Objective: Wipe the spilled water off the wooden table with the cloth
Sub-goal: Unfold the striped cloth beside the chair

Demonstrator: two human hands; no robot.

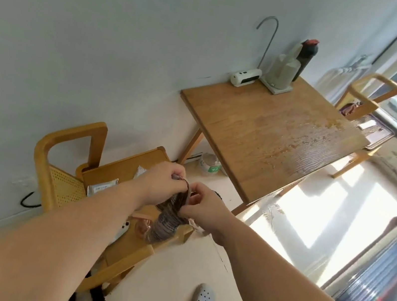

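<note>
Both the left hand (pixel 160 181) and the right hand (pixel 205 208) pinch the striped cloth (pixel 166 224) at its upper edge, fingers curled on it; the rest hangs bunched over the chair (pixel 74 131), well apart from the worktop (pixel 236 120). Spilled water (pixel 326 131) glistens toward the worktop's far right edge, not yet wiped. Risks, as judged: a bunched cloth would smear rather than absorb; strokes toward the edge would push water onto the floor; a wide sweep could wet the kettle (pixel 283 67) by the wall

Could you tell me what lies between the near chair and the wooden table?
Head view: a plastic bottle on the floor, beside a leg of the wooden table.
</note>
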